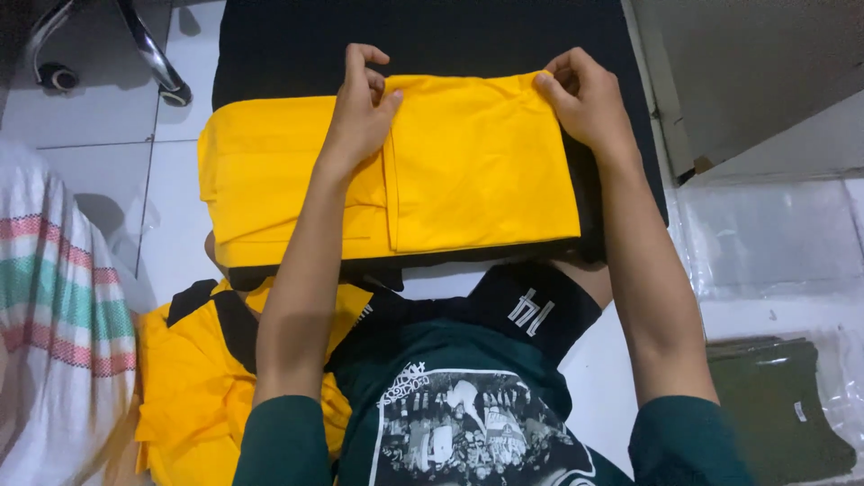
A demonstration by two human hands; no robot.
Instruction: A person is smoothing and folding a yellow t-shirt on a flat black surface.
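Yellow shirt [468,166] lies on a black board [423,36] at 12 o'clock from the person, already folded into a wide rectangle: right half doubled over into a neat flat panel, edge running down the middle; left half a single smoother layer with a few creases, sticking out past the board toward 9 o'clock. Judging from that, folding looks mostly done, side parts tucked in; left portion not yet brought over, top edge being squared up

Left hand [360,112] sits at the top middle of the shirt, thumb and forefinger pinching the top edge of the folded panel, other fingers curled. Right hand [585,99] at the top right corner, about 1 o'clock, fingertips pinching that corner, fingers bent and close together

Fabric is bright yellow, plain, thin knit, no print showing

Around: pile of yellow-and-black shirts [193,387] at 7 o'clock by the lap, striped cloth [54,306] at 9 o'clock, bagged dark green shirt [774,405] at 4 o'clock, clear plastic bags [774,234] at 3 o'clock, chair base [108,45] at 11 o'clock on white tile floor [99,171]
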